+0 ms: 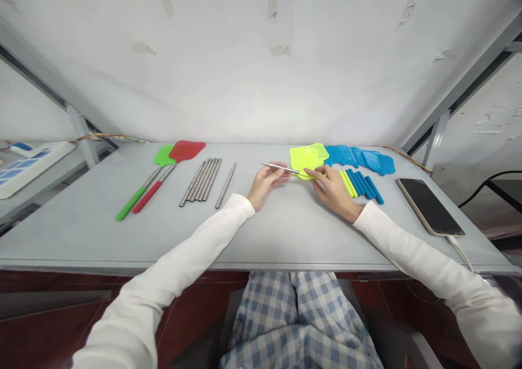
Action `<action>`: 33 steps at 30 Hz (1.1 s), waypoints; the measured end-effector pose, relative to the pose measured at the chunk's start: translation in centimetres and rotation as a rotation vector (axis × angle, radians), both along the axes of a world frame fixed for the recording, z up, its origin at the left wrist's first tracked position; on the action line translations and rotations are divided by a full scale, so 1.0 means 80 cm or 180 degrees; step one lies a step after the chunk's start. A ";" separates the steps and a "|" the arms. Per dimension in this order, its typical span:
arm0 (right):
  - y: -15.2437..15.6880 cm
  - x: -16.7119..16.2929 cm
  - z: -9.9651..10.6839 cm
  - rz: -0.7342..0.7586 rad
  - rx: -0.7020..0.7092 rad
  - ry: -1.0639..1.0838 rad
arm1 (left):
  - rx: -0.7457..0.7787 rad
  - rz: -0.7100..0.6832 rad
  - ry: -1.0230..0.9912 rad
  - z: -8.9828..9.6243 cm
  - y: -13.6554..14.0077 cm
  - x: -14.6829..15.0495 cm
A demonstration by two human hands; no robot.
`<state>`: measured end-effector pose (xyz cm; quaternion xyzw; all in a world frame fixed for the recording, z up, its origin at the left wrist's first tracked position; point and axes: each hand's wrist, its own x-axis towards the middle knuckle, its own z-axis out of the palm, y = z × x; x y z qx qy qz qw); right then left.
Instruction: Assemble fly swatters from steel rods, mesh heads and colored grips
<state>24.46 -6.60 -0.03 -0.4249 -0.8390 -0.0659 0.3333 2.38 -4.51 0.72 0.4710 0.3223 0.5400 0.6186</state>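
Left hand (266,185) pinches a rod (269,165), right hand (333,189) yellow plastic (303,174) at its three o'clock; crooked pushing might make it slip.

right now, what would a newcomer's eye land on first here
Probably the neon yellow mesh paddles at the back of the table, just right of centre, where the left hand holds a slim metal rod and the right hand grips a yellow piece. Next, the red paddle head stands out at the back left, beside a green one. The blue mesh paddles at the back right also draw the eye.
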 end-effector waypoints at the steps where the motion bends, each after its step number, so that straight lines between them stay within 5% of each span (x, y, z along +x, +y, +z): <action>1: -0.001 -0.001 0.001 0.0093 -0.0070 0.0069 | -0.0025 -0.0244 0.0149 0.002 -0.003 0.000; 11: -0.009 -0.009 0.000 0.0706 -0.0473 0.0703 | 0.0394 -0.0967 0.1025 0.001 -0.008 0.001; 16: -0.019 -0.014 0.009 0.0848 -0.0655 0.0508 | 0.0490 -0.0367 0.0693 0.001 -0.007 0.004; 25: 0.007 0.005 -0.006 -0.0091 -0.0359 -0.0432 | -0.0773 -0.0128 -0.0343 0.021 0.006 -0.015; 29: 0.011 0.013 -0.009 -0.0350 -0.0556 -0.0690 | -0.0645 -0.0056 -0.0276 0.028 0.009 -0.020; 33: -0.003 0.008 0.011 0.0202 -0.0655 -0.0877 | 0.0105 0.0254 0.0600 0.026 0.011 -0.031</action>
